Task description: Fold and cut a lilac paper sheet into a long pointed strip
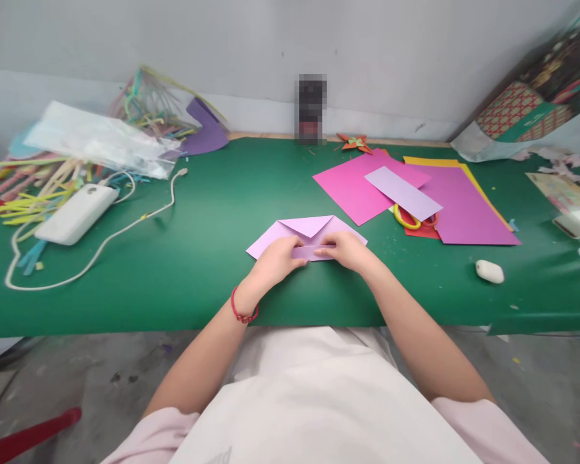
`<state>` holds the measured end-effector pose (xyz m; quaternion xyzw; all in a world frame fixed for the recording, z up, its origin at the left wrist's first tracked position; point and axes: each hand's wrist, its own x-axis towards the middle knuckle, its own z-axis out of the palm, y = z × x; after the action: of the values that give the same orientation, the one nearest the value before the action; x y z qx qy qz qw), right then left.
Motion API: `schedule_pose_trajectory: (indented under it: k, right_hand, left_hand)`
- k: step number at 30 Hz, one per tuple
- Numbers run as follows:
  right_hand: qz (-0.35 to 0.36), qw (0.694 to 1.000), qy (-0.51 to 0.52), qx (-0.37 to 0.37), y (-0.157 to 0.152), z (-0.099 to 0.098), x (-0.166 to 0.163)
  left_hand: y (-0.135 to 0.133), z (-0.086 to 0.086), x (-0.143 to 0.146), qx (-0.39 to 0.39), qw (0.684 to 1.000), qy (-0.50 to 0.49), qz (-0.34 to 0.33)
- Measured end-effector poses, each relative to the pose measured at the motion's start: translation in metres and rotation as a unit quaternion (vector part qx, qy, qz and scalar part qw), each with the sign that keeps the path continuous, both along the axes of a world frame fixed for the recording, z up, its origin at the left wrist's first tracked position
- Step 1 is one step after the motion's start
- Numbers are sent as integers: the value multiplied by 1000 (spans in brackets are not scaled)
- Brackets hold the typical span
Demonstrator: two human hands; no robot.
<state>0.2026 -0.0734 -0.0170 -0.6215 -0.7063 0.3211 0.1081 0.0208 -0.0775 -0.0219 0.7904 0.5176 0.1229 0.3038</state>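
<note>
A folded sheet of light purple paper (305, 225) lies on the green table (212, 212) in front of me. Its top edge has a triangular flap turned down toward the middle, and a narrow fold runs along the near edge. My left hand (280, 258) pinches the near fold left of centre, thumb on the table side. Just right of it, my right hand (343, 249) grips the same fold with bent fingers. A red beaded bracelet (244, 317) circles my left wrist.
At right lie pink paper (341, 183), a pale purple strip (403, 192) over scissors (406, 218), purple paper (468, 206) and a white case (490, 271). At left are a power bank (77, 214) with its cable, pipe cleaners (24, 200) and a plastic bag (101, 138).
</note>
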Motion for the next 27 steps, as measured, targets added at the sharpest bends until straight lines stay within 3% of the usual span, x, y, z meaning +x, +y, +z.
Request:
schedule_pose_trajectory:
  k: [9,15,19,27]
  right_hand:
    - [5,998,64,-13,-8,4,-3]
    - [-21,1000,-10,-15,0,3,-9]
    - [-14,997,-78,-27,7,7,-12]
    - [9,990,-130,-52,14,16,-17]
  left_hand:
    - [0,-4,1,8,1000,-6,5]
    - [4,-2,4,-18,1000,20,11]
    - [3,-2,6,7,999,-1,46]
    - [-2,-3,9,45,997,45,46]
